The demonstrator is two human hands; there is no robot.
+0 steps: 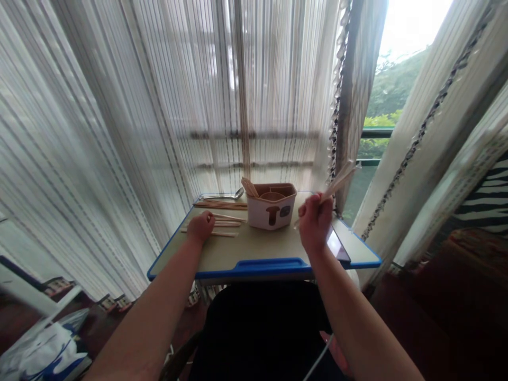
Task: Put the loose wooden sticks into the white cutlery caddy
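Note:
My right hand (315, 219) is closed around a clear-wrapped bundle of thin sticks, seemingly wrapped chopsticks (337, 182), raised at a slant over the right part of the table. Over at the left, my left hand (201, 226) rests on wrapped chopsticks (226, 224) lying flat; its fingers are curled, and whether they grip any is hard to see. Between the hands stands a white and brown utensil holder (270, 211) with compartments. Several light wooden utensils (248, 187) lean in its left compartment. Behind my left hand lie brown chopsticks (220, 205) and a metal ladle (234, 196).
The small table (270, 248) has a blue edge and a blue front ledge (272, 264). A flat tablet or phone (338, 246) lies at its right, beside my right forearm. Curtains (270, 106) hang close behind. A white cable (319, 357) runs near my lap.

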